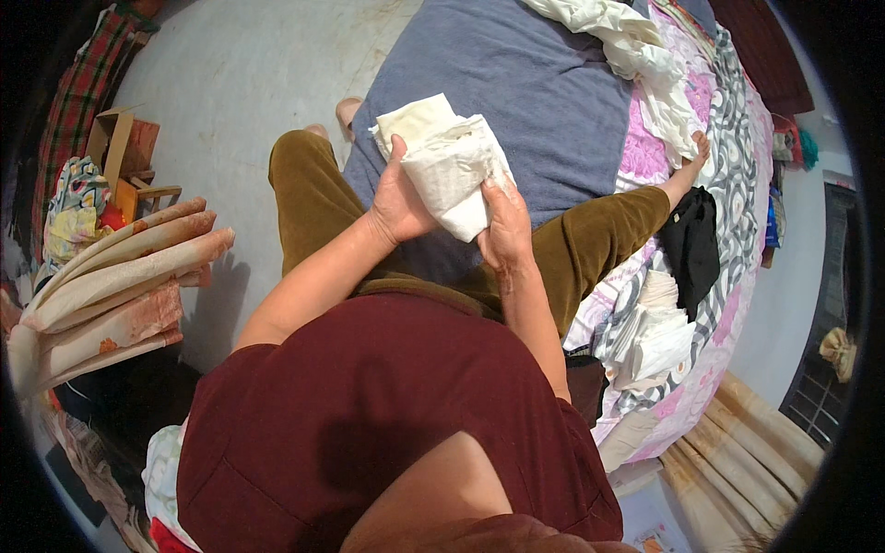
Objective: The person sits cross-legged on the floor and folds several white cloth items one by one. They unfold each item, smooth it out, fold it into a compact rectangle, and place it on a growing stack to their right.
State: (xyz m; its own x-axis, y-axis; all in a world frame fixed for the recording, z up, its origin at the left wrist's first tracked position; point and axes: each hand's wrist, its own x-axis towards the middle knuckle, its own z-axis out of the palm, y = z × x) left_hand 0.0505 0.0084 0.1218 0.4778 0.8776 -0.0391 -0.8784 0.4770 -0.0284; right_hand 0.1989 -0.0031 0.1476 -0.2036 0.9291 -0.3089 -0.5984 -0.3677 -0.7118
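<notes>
Maroon shirt [277, 415]; left hand [403, 200], right hand [507, 228] palm-in around white cloth [450, 172]

head view | text, labels: none legible | numbers, signs: none legible (fine print unresolvable)

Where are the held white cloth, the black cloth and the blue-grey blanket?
Held white cloth [446, 179], head view: its folded front.
Black cloth [691, 240], head view: its middle.
Blue-grey blanket [548, 106], head view: a bare stretch.

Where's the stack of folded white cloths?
Head view, right side: the stack of folded white cloths lies on the patterned bedding, just below the black cloth in the picture.
</notes>
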